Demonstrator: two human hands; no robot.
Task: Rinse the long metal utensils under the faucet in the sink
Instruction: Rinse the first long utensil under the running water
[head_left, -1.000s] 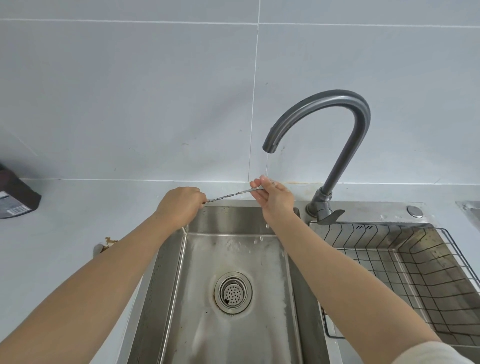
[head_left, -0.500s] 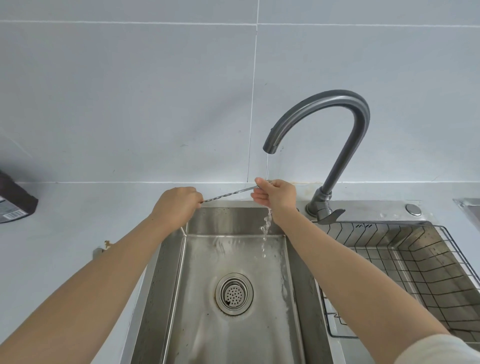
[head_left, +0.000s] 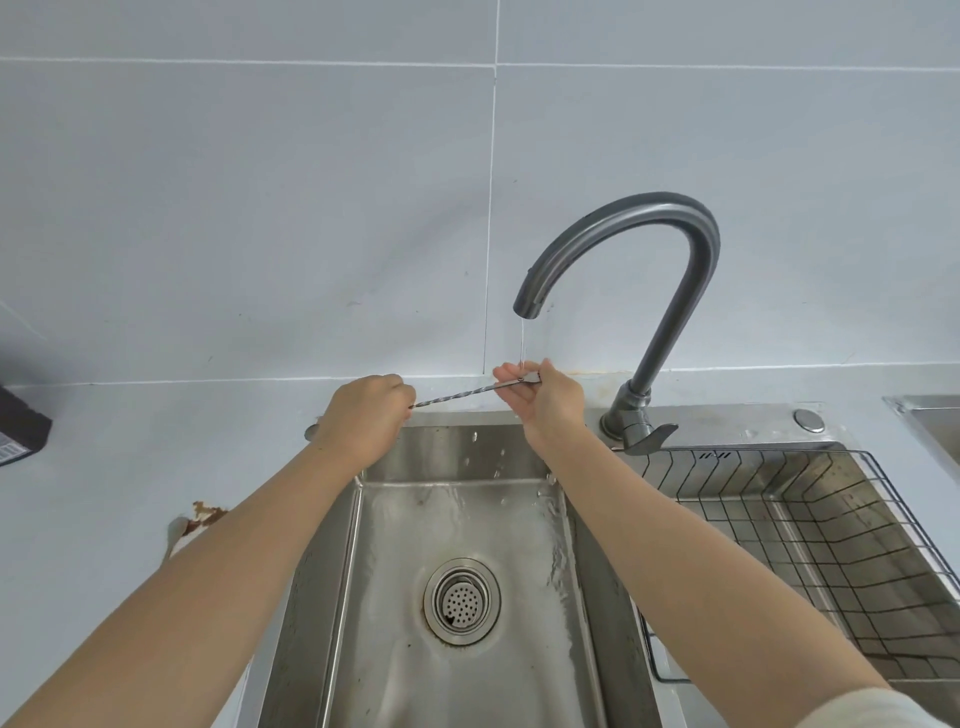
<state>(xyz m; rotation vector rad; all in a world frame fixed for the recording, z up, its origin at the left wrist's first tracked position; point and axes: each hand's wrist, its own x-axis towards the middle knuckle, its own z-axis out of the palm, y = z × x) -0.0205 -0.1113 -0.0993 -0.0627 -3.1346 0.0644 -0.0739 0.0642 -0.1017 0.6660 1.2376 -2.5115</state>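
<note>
From the head view, you hold a long twisted metal stirrer (head_left: 457, 393) level above the back edge of the sink (head_left: 332, 561), one end in each hand. Your left hand (head_left: 363, 415) is closed in a fist around the left end of the rod, so that end is hidden. Your right hand (head_left: 545, 400) is half open, palm turned toward you, with the fingers (head_left: 506, 373) pinching the right end just where the thin stream (head_left: 521, 340) from the faucet (head_left: 670, 291) comes down. Water runs along the sink floor on the right side toward the drain strainer (head_left: 461, 601).

The stirrer looks thin, stiff and light, and it will not bend under its own weight. Wet, smooth steel like this is likely slippery, though the twisted shank should give your fingers some bite. Judged from here, the safest hold is what you have: a firm fist at one end and a light pinch at the other, letting you slide or roll the rod through the stream. If it slips, it should fall into the basin.

A wire dish rack (head_left: 810, 535) sits in the basin to your right, and the grey desk (head_left: 104, 457) to your left carries a dark box (head_left: 21, 426) at the edge of view.
</note>
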